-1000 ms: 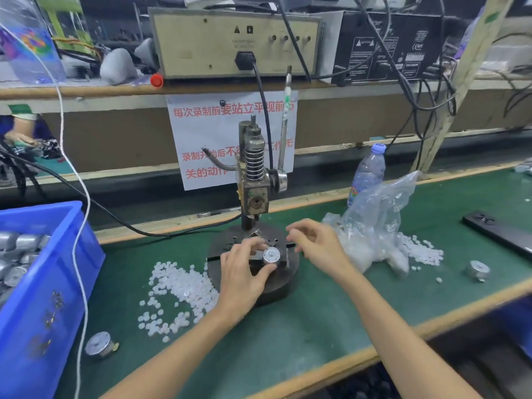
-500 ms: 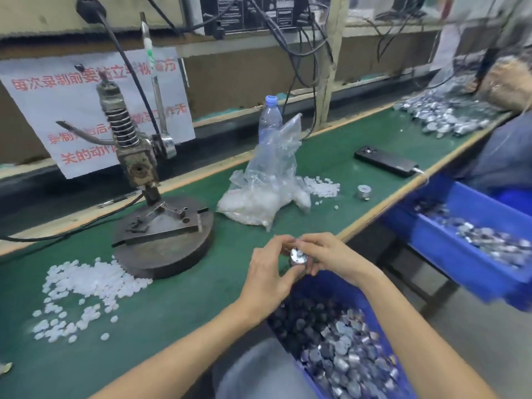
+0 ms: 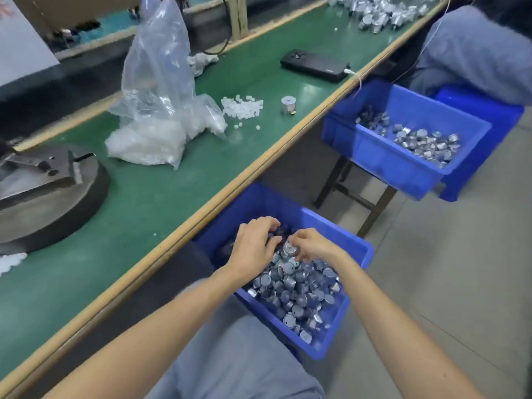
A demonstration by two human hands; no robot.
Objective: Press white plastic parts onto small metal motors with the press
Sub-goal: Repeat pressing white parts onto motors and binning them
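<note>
Bin of motors [image 3: 299,295] beside bench edge [image 3: 230,180], press base [image 3: 49,194] left

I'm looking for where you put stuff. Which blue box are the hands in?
The nearer blue box, by the person's lap, heaped with motors: left hand and right hand are both in it. The farther blue box has none.

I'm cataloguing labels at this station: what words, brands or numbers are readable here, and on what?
White sign: a sliver of red print at the picture's edge, cut off, unreadable.
Black device: any marking is too small to read.
Blue bins, motors, plastic bag: no text shows.
Nothing can be quoted.
</note>
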